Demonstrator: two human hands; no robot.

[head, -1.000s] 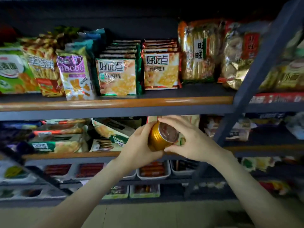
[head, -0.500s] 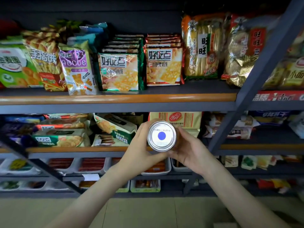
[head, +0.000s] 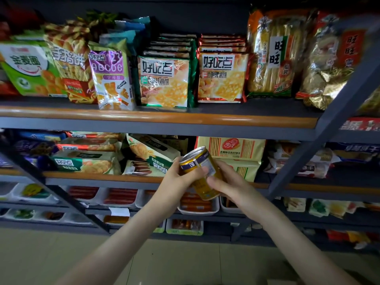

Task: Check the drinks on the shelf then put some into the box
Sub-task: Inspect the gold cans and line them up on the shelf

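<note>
The gold drink can [head: 200, 159] you hold is tilted in mid-air, silver rim up and to the left, in front of the lower shelf [head: 102, 177] of a dim shop rack stacked with snack packets [head: 164, 81]. Your left hand [head: 176, 184] curls round its upper part, and your right hand [head: 232, 188] grips its lower side, thumb across the front. A grey slanted brace [head: 329, 124] runs just right of your right hand, with pale floor [head: 185, 262] beneath your forearms.

Both forearms [head: 123, 233] are bare to the frame's edge, as are the left hand [head: 174, 182] and right hand [head: 232, 189].
</note>
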